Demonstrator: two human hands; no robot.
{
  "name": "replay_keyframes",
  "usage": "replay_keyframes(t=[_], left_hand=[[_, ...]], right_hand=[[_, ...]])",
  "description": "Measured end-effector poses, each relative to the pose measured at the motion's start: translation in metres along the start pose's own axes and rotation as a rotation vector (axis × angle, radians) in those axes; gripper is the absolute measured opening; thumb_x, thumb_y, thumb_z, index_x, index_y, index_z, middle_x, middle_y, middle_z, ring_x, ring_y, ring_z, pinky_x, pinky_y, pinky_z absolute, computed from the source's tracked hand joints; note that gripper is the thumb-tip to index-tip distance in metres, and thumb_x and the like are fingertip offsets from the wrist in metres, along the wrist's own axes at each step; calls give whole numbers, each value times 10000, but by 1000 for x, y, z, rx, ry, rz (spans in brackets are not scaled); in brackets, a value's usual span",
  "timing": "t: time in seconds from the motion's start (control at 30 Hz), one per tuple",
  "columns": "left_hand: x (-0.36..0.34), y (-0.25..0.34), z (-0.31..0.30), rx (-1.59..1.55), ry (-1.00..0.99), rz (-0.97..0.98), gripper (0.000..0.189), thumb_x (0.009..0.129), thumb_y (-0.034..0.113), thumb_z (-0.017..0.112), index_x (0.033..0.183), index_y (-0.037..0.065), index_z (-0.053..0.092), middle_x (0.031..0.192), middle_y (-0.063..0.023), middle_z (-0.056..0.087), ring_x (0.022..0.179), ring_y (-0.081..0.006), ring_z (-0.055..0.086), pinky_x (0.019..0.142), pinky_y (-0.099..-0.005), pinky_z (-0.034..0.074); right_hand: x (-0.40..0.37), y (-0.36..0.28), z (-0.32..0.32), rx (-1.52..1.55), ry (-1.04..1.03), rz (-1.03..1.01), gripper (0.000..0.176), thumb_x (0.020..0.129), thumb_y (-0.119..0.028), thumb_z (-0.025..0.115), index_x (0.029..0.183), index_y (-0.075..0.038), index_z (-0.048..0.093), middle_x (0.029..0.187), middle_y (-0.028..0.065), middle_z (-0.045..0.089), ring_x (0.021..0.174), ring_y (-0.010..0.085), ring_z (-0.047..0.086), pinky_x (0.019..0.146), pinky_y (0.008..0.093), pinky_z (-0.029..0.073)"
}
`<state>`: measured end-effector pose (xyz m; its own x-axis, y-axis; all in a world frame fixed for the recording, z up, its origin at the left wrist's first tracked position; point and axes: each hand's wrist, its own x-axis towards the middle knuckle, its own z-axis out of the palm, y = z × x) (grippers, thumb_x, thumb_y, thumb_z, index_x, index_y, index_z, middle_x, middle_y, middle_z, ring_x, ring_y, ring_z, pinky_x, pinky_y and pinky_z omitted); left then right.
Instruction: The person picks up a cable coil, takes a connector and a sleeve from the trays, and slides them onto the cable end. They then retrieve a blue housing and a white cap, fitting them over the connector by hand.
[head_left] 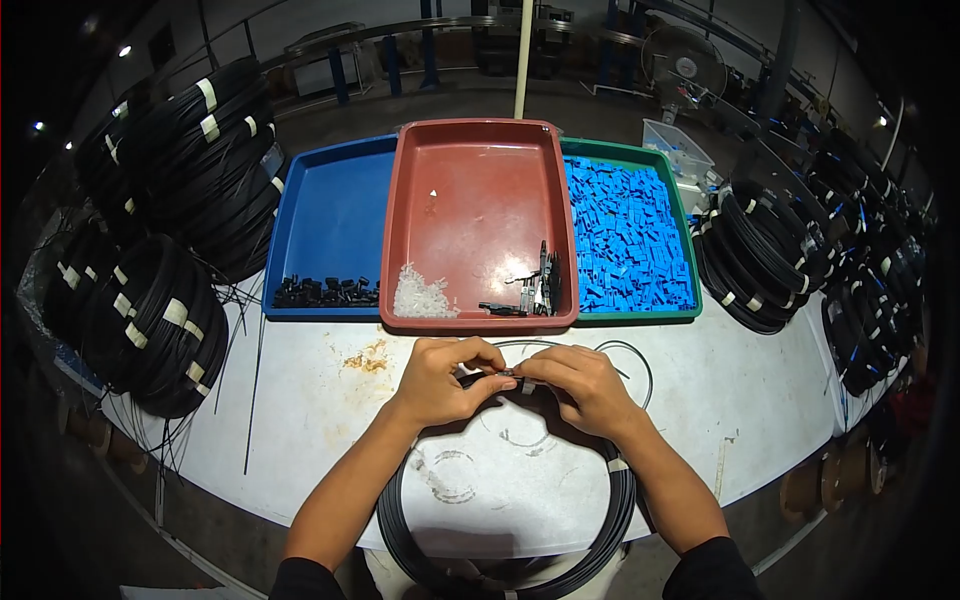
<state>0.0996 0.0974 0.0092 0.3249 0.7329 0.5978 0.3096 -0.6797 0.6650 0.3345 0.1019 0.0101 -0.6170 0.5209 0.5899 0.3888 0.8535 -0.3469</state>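
Note:
A coil of black cable [390, 510], bound with pale tape, rests at the front of the table and overhangs its near edge. My left hand [447, 382] is closed over the coil's far side, thumb and forefinger pinching a small dark fitting [507, 373]. From the other side my right hand [583, 388] pinches the same spot, its fingertips almost meeting the left ones. What exactly the fitting is, I cannot tell, as the fingers cover most of it. A loose cable end [648, 375] loops out beyond my right hand.
Across the table stand a blue tray [335, 215] with small black parts, a red tray [480, 190] with clear pieces and black parts, and a green tray [690, 255] of blue connectors. Stacked cable coils flank them at left [200, 170] and right [755, 250].

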Motion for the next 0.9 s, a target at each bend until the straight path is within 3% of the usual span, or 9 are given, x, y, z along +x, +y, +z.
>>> replay_keyframes(t=[0.1,0.2,0.23,0.33,0.47,0.53,0.63,0.87,0.9], left_hand=[[1,-4,-1,-9,121,55,135,783,68,836,854,10,738,770,-108,747,677,-163,733,621,-287,571],[2,-1,-4,-119,315,-237,120,864,93,751,919,-13,732,805,-93,753,759,-167,742,701,-297,575],[4,-12,-6,-40,393,-178,127,895,103,721,947,-13,729,824,-90,758,795,-161,746,713,-284,580],[16,-14,-22,75,458,-301,129,932,98,679,989,-15,703,892,-105,769,849,-149,736,759,-277,554],[34,-40,-51,318,269,-349,144,891,66,695,1013,28,760,921,-106,778,781,-151,728,693,-281,536],[43,-46,-59,379,203,-350,149,871,64,715,1001,41,784,921,-122,776,778,-198,722,695,-315,542],[55,-60,-66,568,-54,-182,177,802,75,749,971,39,788,891,-158,756,924,-319,668,861,-416,539],[78,-86,-66,902,-224,-110,164,758,157,818,900,76,811,818,-126,747,880,-303,670,807,-420,537],[79,-85,-64,922,-233,-128,144,745,169,822,862,87,810,801,-123,740,882,-297,672,813,-419,531]], right_hand=[[0,1,1,18,26,11,418,735,56,679,1124,-94,702,988,85,710,887,294,696,784,394,556],[1,1,1,43,20,46,392,736,54,683,1097,-96,701,967,85,705,863,296,690,766,397,549],[1,1,2,54,34,41,385,739,51,684,1094,-97,700,955,87,701,852,300,686,760,398,546],[0,2,3,63,46,30,375,746,48,682,1091,-97,699,934,89,696,838,306,680,753,398,544],[0,3,3,93,36,29,376,745,49,683,1094,-90,697,923,91,695,832,308,678,750,398,543],[0,3,3,97,31,32,378,740,57,681,1092,-80,698,929,94,700,838,308,680,754,398,545],[-1,5,5,121,39,49,379,738,66,678,1090,-72,706,954,105,716,870,307,692,774,393,549],[1,4,1,164,-2,132,327,770,51,686,1077,-57,722,981,111,733,890,306,703,799,396,553],[3,3,1,163,30,121,442,666,147,586,1042,-26,741,927,125,736,845,303,712,777,378,564]])
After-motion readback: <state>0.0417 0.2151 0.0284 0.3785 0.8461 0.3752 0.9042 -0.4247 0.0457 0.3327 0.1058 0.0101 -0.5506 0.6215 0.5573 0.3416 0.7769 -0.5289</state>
